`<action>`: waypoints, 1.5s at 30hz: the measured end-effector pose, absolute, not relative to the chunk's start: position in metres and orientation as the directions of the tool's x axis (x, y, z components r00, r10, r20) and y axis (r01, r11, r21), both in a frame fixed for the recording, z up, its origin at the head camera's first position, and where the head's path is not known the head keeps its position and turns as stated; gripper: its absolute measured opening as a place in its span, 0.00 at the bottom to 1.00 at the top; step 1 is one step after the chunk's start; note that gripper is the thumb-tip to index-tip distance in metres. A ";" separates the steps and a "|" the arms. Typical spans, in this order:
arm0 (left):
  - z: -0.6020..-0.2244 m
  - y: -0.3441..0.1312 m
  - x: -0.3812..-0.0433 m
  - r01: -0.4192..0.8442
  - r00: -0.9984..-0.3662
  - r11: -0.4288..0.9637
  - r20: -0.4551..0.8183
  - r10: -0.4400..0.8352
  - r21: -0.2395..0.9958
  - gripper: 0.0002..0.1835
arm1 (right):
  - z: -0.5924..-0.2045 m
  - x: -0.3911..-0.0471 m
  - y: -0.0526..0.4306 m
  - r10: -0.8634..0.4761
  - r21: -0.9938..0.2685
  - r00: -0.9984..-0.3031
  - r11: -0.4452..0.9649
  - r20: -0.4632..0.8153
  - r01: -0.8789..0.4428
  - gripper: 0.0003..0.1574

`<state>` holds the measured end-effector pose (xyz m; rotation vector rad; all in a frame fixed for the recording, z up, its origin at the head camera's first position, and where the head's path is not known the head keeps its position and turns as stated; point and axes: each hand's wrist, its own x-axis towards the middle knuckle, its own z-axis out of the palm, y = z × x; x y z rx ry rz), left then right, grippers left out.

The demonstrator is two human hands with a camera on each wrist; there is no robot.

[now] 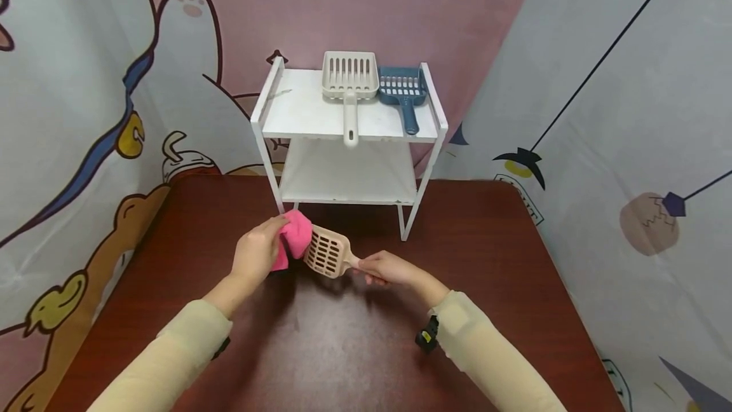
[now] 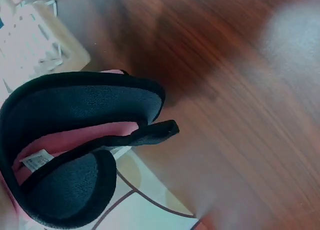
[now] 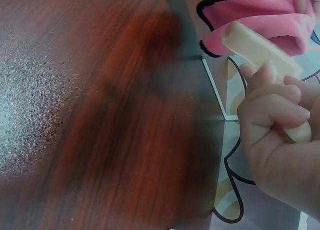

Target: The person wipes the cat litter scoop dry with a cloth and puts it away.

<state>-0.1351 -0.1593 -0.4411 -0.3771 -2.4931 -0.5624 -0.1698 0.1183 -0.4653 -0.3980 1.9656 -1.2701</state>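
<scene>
In the head view my left hand (image 1: 255,253) holds a pink cloth (image 1: 297,234) by its upper part. Seen from the left wrist, that cloth has a dark fleecy side (image 2: 85,99), black edging and a small white label (image 2: 37,160). My right hand (image 1: 389,267) grips the handle of a beige slotted litter scoop (image 1: 327,253), its fingers curled round it in the right wrist view. The scoop's head is tilted up above the table, close against the cloth; whether they touch I cannot tell.
Behind the hands a white two-tier shelf (image 1: 349,170) stands on the brown wooden table (image 1: 486,259). On its top lie a cream litter scoop (image 1: 350,75) and a blue litter scoop (image 1: 406,91), handles toward me. A cartoon-printed backdrop (image 1: 366,5) surrounds the table.
</scene>
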 end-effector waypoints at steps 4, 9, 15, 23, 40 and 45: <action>-0.438 -0.149 -0.131 0.428 -0.763 0.867 0.616 0.196 0.254 0.16 | -0.468 -0.169 0.115 -0.593 -0.861 -0.638 0.439 -0.492 0.257 0.25; -0.440 -0.126 -0.126 0.556 -0.647 0.822 0.683 0.338 0.120 0.16 | -0.464 -0.166 0.105 -0.635 -0.861 -0.583 0.349 -0.507 0.369 0.24; -0.445 -0.115 -0.123 0.621 -0.577 0.783 0.685 0.444 0.015 0.17 | -0.457 -0.164 0.099 -0.650 -0.852 -0.560 0.307 -0.513 0.424 0.22; -0.450 -0.127 -0.124 0.653 -0.555 0.751 0.611 0.564 -0.100 0.16 | -0.456 -0.165 0.105 -0.678 -0.862 -0.549 0.278 -0.489 0.424 0.22; -0.454 -0.178 -0.130 0.527 -0.731 0.849 0.531 0.428 0.042 0.18 | -0.450 -0.171 0.123 -0.684 -0.860 -0.559 0.206 -0.468 0.467 0.25; -0.451 -0.169 -0.128 0.591 -0.643 0.804 0.639 0.422 0.065 0.20 | -0.454 -0.174 0.126 -0.664 -0.826 -0.564 0.149 -0.491 0.543 0.25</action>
